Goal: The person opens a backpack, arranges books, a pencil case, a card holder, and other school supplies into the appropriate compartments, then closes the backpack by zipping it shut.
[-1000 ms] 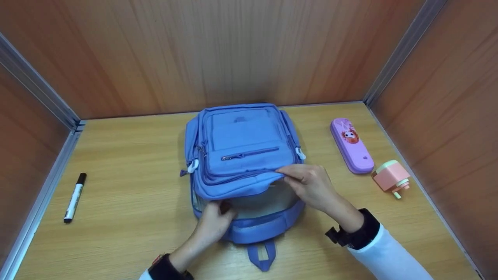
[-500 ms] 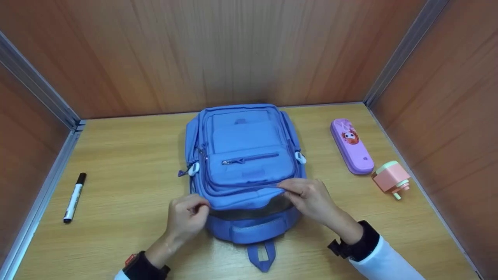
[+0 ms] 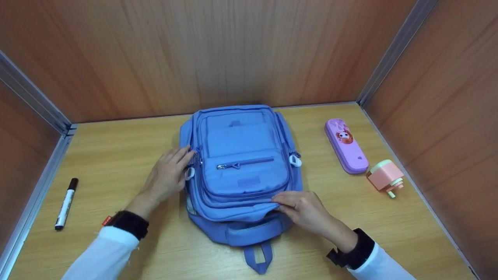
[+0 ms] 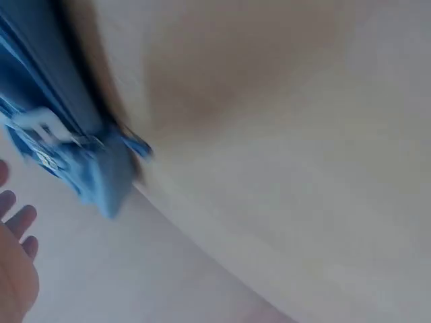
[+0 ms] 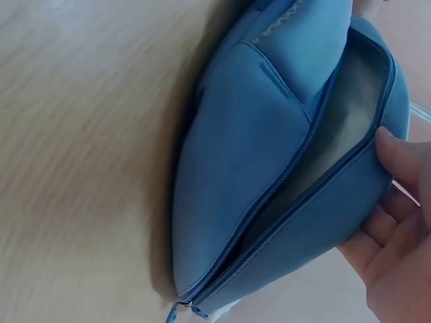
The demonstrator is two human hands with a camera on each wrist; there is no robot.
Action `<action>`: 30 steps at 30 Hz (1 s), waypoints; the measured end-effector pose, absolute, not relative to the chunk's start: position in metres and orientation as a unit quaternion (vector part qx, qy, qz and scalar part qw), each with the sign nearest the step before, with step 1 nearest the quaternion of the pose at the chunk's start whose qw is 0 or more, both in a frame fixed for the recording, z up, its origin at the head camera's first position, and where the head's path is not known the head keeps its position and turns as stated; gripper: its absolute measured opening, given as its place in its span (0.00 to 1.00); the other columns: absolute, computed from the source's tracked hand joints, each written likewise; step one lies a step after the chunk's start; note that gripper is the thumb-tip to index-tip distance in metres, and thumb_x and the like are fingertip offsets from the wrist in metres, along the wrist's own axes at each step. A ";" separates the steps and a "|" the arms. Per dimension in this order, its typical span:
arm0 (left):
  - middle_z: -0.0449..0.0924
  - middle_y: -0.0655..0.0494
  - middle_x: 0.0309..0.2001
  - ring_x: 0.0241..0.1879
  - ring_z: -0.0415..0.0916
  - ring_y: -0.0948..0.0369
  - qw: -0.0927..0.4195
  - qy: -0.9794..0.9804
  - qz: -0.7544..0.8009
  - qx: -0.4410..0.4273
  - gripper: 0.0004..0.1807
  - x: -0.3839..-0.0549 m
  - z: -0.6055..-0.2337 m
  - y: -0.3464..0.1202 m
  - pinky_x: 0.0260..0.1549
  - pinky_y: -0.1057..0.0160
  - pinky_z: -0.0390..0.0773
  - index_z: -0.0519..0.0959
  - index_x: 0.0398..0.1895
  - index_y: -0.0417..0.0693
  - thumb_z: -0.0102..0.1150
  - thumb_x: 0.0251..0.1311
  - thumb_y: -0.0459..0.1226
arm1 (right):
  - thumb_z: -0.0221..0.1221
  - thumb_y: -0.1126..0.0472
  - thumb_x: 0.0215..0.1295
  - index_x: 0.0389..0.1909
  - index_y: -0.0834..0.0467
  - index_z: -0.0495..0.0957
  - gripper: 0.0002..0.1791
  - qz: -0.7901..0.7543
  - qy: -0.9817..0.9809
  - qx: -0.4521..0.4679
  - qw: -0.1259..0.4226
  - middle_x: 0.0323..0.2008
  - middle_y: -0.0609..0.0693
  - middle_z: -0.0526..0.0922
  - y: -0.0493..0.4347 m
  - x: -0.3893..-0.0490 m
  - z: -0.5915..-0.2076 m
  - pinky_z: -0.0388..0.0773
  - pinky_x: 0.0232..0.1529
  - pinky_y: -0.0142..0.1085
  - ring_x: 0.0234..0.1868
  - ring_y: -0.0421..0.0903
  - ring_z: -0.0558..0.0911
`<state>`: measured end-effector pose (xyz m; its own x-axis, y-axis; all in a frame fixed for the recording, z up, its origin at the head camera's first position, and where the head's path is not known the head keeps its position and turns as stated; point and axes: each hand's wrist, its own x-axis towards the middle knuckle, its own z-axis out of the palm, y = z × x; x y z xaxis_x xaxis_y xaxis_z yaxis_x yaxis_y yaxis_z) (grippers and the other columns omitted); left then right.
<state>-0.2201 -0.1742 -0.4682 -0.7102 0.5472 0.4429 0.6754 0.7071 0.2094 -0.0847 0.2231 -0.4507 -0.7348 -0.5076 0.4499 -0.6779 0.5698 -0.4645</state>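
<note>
A blue backpack (image 3: 245,142) lies front side up on the table, its top end toward me. My right hand (image 3: 305,212) pinches the edge of its front panel between thumb and fingers. In the right wrist view the main zipper (image 5: 269,229) is undone and the pale lining (image 5: 343,108) shows through the gap. My left hand (image 3: 165,175) is at the backpack's left side, fingers extended near the side zipper and a white clip (image 3: 190,174). In the left wrist view, partly cut off, its fingers (image 4: 20,219) look loose, holding nothing visible.
A black-capped white marker (image 3: 66,204) lies at the left of the table. At the right are a purple pencil case (image 3: 346,146) and a pink and green pencil sharpener (image 3: 386,177) with a crank. Wooden panels (image 3: 233,50) enclose the back and sides.
My left hand has come out of the backpack's opening and moved up its left side. My right hand has drawn the front panel toward me, so the opening looks covered from above.
</note>
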 end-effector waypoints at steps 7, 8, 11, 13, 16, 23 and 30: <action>0.62 0.34 0.77 0.75 0.58 0.35 0.088 -0.936 -0.065 -0.336 0.36 -0.250 -0.469 -0.186 0.76 0.36 0.52 0.68 0.75 0.36 0.66 0.63 0.26 | 0.73 0.70 0.60 0.45 0.59 0.90 0.12 0.311 -0.874 0.351 0.131 0.45 0.50 0.90 0.223 -0.081 -0.457 0.87 0.48 0.38 0.47 0.47 0.89; 0.62 0.34 0.77 0.76 0.58 0.35 0.083 -0.936 -0.053 -0.338 0.34 -0.252 -0.469 -0.187 0.77 0.36 0.52 0.68 0.75 0.36 0.63 0.65 0.25 | 0.73 0.69 0.60 0.45 0.59 0.90 0.12 0.310 -0.873 0.352 0.131 0.45 0.50 0.90 0.223 -0.080 -0.457 0.87 0.48 0.38 0.47 0.47 0.89; 0.62 0.34 0.76 0.76 0.58 0.35 0.084 -0.933 -0.029 -0.348 0.30 -0.259 -0.472 -0.188 0.77 0.36 0.52 0.69 0.74 0.34 0.56 0.69 0.24 | 0.73 0.69 0.59 0.45 0.59 0.90 0.12 0.303 -0.875 0.352 0.135 0.46 0.49 0.90 0.223 -0.079 -0.458 0.87 0.49 0.38 0.48 0.47 0.89; 0.64 0.33 0.76 0.75 0.60 0.36 0.093 -0.931 -0.021 -0.353 0.29 -0.262 -0.473 -0.187 0.76 0.36 0.54 0.70 0.73 0.33 0.57 0.68 0.24 | 0.73 0.69 0.59 0.44 0.59 0.90 0.12 0.297 -0.877 0.350 0.140 0.46 0.49 0.90 0.223 -0.078 -0.459 0.87 0.48 0.37 0.48 0.46 0.89; 0.66 0.33 0.74 0.74 0.62 0.36 0.106 -0.926 -0.010 -0.362 0.29 -0.266 -0.476 -0.185 0.74 0.36 0.59 0.72 0.70 0.31 0.61 0.64 0.24 | 0.74 0.69 0.58 0.44 0.58 0.90 0.12 0.288 -0.879 0.350 0.148 0.46 0.48 0.90 0.224 -0.076 -0.461 0.87 0.47 0.37 0.47 0.46 0.89; 0.70 0.32 0.71 0.71 0.67 0.35 0.114 -0.922 0.007 -0.369 0.24 -0.269 -0.476 -0.187 0.71 0.36 0.65 0.78 0.61 0.28 0.65 0.60 0.24 | 0.74 0.69 0.59 0.45 0.59 0.90 0.13 0.287 -0.884 0.347 0.129 0.47 0.49 0.90 0.225 -0.075 -0.464 0.87 0.49 0.38 0.48 0.47 0.89; 0.72 0.31 0.68 0.70 0.68 0.35 0.117 -0.918 0.018 -0.380 0.19 -0.258 -0.476 -0.197 0.70 0.38 0.67 0.79 0.58 0.29 0.65 0.64 0.26 | 0.73 0.71 0.59 0.46 0.59 0.90 0.14 0.288 -0.888 0.334 0.128 0.46 0.49 0.90 0.232 -0.080 -0.467 0.87 0.50 0.41 0.48 0.48 0.89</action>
<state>-0.2575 -0.1968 -0.4757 -0.6844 0.7009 0.2009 0.6927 0.7110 -0.1209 -0.0800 0.2324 -0.4671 -0.7443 -0.5195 0.4197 -0.6669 0.6110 -0.4265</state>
